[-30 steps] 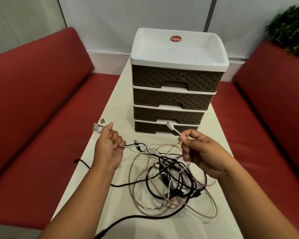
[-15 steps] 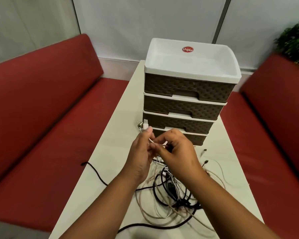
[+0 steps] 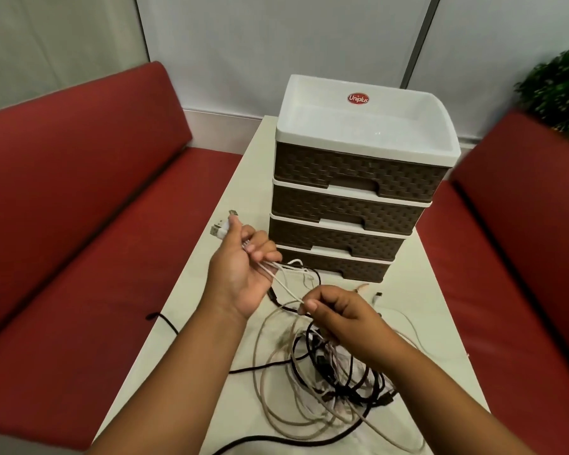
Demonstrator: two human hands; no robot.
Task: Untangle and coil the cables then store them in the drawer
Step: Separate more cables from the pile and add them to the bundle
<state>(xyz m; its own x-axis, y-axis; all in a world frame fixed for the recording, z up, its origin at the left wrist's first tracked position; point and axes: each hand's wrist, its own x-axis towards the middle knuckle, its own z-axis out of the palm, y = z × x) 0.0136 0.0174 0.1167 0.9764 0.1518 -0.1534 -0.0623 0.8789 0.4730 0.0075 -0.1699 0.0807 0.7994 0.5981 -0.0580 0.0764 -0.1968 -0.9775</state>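
From the head camera, the left hand (image 3: 240, 274) is raised above the white table (image 3: 211, 310), its fingers curled round a bundle of white cable ends. The USB plugs (image 3: 220, 227) stick out past the thumb, up and to the left. From the bottom of that fist a white cable (image 3: 284, 285) runs down and to the right, to the right hand (image 3: 339, 318), which pinches it between thumb and forefinger. The two hands are a little apart, joined by this short, nearly taut stretch.

The line of that stretch matters for what follows. Its long axis slants from upper left to lower right, and past the right hand the cable drops into the tangle of cables (image 3: 329, 379), a heap of black, beige and white loops lying just below and in front of the right hand. The right hand is much the nearer to the heap, so it seems the one to draw more slack out while the left hand gathers the coil.

A black cable (image 3: 165, 321) trails off the left edge of the table. Two loose plugs (image 3: 370, 292) lie near the foot of the drawer unit (image 3: 358, 205), which stands beyond the hands with all four drawers closed. Nothing is stored yet, so the work looks to be at an early stage.
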